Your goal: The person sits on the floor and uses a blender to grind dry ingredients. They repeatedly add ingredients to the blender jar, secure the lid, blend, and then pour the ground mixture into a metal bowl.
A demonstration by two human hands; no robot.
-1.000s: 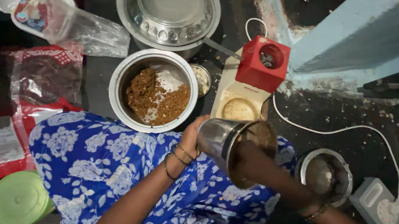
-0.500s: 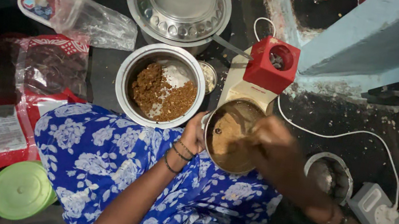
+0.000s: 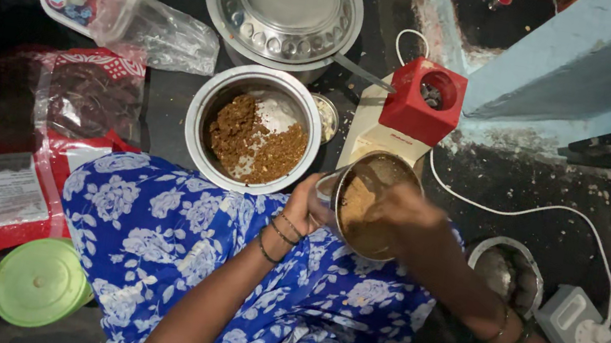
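**Steel jar, brown powder**

Steel grinder jar (image 3: 365, 205) sits over my lap, just near of the red-and-cream mixer base (image 3: 402, 121). My left hand (image 3: 308, 208) is wrapped round its left side. My right hand (image 3: 404, 210) is at the jar's mouth, fingers down in the powder; can't tell what they grip. The steel pot (image 3: 253, 130) of ground spice is to the left.

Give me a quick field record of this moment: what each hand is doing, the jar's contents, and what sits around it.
left hand: grips the side of the steel grinder jar
right hand: at the jar's open mouth, fingers reaching in
jar contents: brown ground powder
steel bowl: on the floor, holds brown ground mix and white powder
red-and-cream grinder base: behind the jar, white cord attached
white socket box: at right, plug in
green round lid: lower left
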